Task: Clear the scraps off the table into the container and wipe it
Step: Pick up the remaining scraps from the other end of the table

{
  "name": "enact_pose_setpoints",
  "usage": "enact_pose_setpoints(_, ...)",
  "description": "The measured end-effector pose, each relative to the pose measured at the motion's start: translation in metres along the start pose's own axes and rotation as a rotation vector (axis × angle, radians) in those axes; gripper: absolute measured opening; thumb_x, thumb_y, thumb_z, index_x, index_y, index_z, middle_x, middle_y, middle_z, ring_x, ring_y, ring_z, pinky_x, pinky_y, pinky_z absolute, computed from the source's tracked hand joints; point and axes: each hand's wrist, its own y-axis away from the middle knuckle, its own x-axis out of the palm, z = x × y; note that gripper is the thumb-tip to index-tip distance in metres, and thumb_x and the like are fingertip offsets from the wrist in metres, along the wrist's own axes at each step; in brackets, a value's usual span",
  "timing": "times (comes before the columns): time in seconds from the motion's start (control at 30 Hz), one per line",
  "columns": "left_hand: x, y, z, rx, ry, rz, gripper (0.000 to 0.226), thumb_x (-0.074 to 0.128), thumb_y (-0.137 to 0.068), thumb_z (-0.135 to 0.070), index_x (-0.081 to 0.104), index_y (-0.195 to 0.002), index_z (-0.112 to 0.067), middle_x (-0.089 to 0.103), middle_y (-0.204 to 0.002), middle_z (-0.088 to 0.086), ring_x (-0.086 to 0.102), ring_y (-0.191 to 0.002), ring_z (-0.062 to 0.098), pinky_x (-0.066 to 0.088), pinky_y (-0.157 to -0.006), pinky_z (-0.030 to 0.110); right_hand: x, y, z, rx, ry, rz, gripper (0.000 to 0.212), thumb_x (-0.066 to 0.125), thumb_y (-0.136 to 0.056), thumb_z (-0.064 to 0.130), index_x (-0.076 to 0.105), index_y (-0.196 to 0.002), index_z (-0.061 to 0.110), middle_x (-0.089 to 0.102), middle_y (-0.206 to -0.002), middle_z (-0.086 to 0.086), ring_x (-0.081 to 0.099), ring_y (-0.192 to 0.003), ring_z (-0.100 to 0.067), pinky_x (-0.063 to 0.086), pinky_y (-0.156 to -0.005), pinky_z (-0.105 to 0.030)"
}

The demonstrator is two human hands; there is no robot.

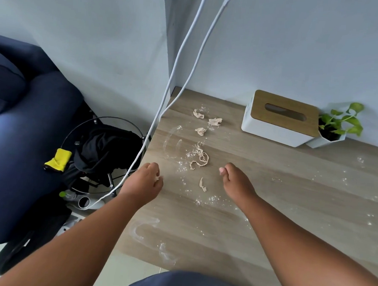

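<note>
Wood-grain worktop (269, 192) carries smears of white flour (147, 228) nearest the person. Farther in, the left hand (145, 182) hovers at the worktop's left edge, its grip curled around a small pale bit, while the right hand (234, 178) hovers beside it with fingers bent inward, holding nothing visible. Between and beyond the hands lie dough scraps (201, 158), scattered in a line toward the wall. Off the left edge, lower down, stands a round bin with a black liner (103, 148). At the back sit a tissue box (280, 119) and a potted plant (337, 125).
</note>
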Motion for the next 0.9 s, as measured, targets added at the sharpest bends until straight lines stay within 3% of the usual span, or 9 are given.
enact_pose_setpoints(0.1, 0.0, 0.005, 0.004, 0.011, -0.004, 0.062, 0.019, 0.063, -0.093, -0.028, 0.051, -0.102, -0.016, 0.05, -0.097, -0.004, 0.053, -0.078, 0.021, 0.042, -0.063, 0.033, 0.005, 0.001, 0.001, -0.055, -0.019, 0.029, 0.02, 0.043, -0.109, 0.023, 0.058, -0.103, 0.011, 0.064, -0.088, -0.003, 0.061, -0.083, -0.028, 0.049, -0.072, -0.038)
enact_pose_setpoints(0.27, 0.0, 0.013, 0.012, -0.006, 0.009, 0.113, 0.008, 0.052, -0.095, -0.009, 0.052, -0.102, -0.014, 0.051, -0.103, 0.002, 0.054, -0.079, 0.024, 0.05, -0.068, 0.041, 0.013, 0.003, 0.005, -0.141, 0.047, 0.04, 0.014, 0.048, -0.107, 0.029, 0.056, -0.104, 0.018, 0.055, -0.085, 0.013, 0.062, -0.083, -0.027, 0.039, -0.066, -0.032)
enact_pose_setpoints(0.4, -0.002, 0.015, 0.015, -0.03, 0.028, 0.166, 0.022, 0.052, -0.096, -0.001, 0.054, -0.114, -0.014, 0.054, -0.115, 0.003, 0.06, -0.092, 0.023, 0.053, -0.083, 0.041, 0.014, 0.001, 0.005, -0.226, 0.166, 0.109, 0.054, 0.066, -0.087, 0.065, 0.052, -0.12, 0.024, 0.06, -0.113, 0.008, 0.062, -0.102, -0.021, 0.048, -0.076, -0.033)
enact_pose_setpoints(0.53, -0.004, 0.011, 0.015, -0.043, 0.061, 0.159, 0.034, 0.047, -0.095, 0.004, 0.055, -0.123, -0.014, 0.056, -0.119, 0.004, 0.061, -0.095, 0.022, 0.052, -0.087, 0.037, 0.019, -0.004, 0.0, -0.265, 0.232, 0.125, 0.087, 0.073, -0.074, 0.074, 0.04, -0.139, 0.026, 0.052, -0.14, 0.003, 0.052, -0.127, -0.021, 0.05, -0.093, -0.036)
enact_pose_setpoints(0.77, -0.008, -0.003, 0.012, 0.0, 0.057, 0.147, 0.039, 0.041, -0.095, 0.004, 0.059, -0.125, -0.015, 0.062, -0.119, 0.001, 0.062, -0.107, 0.019, 0.051, -0.094, 0.033, 0.029, -0.014, -0.003, -0.279, 0.34, 0.106, 0.097, 0.066, -0.08, 0.075, 0.032, -0.151, 0.019, 0.047, -0.143, -0.008, 0.048, -0.13, -0.028, 0.047, -0.101, -0.038)
enact_pose_setpoints(0.9, -0.018, -0.023, 0.007, -0.003, 0.084, 0.087, 0.029, 0.044, -0.1, -0.003, 0.059, -0.119, -0.019, 0.062, -0.1, -0.006, 0.063, -0.093, 0.016, 0.051, -0.08, 0.032, 0.031, -0.023, 0.003, -0.256, 0.367, 0.041, 0.096, 0.06, -0.085, 0.075, 0.032, -0.153, 0.013, 0.049, -0.14, -0.011, 0.051, -0.125, -0.029, 0.049, -0.097, -0.039)
